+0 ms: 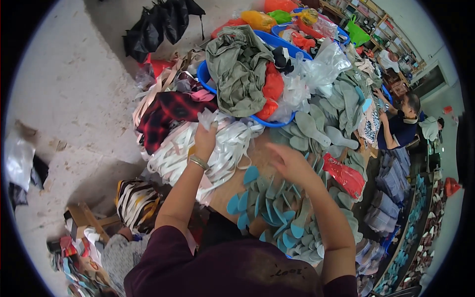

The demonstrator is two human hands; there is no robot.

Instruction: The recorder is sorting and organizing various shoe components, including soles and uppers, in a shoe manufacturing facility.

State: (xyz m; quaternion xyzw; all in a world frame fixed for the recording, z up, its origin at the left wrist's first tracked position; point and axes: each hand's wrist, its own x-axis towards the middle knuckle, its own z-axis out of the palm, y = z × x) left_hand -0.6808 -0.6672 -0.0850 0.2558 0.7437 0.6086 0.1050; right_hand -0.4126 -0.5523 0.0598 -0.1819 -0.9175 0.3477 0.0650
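The fingers (212, 126) of the left hand (204, 141) pinch a small, crumpled piece of translucent whitish plastic (207, 118). The fingers of the right hand (292, 163) are extended and slightly parted; motion blur softens their outline.

The brown, flat worktop (256, 156) shows between the two hands and carries the following items, largest to smallest:

The blue, round-rimmed plastic basin (202, 75) stands beyond the hands. The grey-green, crumpled cloth (237, 69) fills its left part and hangs over the near rim. The heap of flat, glossy white strips (173, 158) lies on the left side, directly beneath the left hand and forearm; whether the hand touches it cannot be determined. The stack of grey, sole-shaped pieces with light-blue ends (279, 208) stands on the near side, beside the right forearm. The red-and-black plaid cloth (170, 114) lies against the far edge of the strips. The clear, crumpled plastic bag (324, 67) rests at the basin's right side. The red, glossy plastic package (344, 175) lies to the right of the right hand, on grey sole-shaped pieces.

The metallic, narrow bracelet (199, 162) encircles the left wrist.
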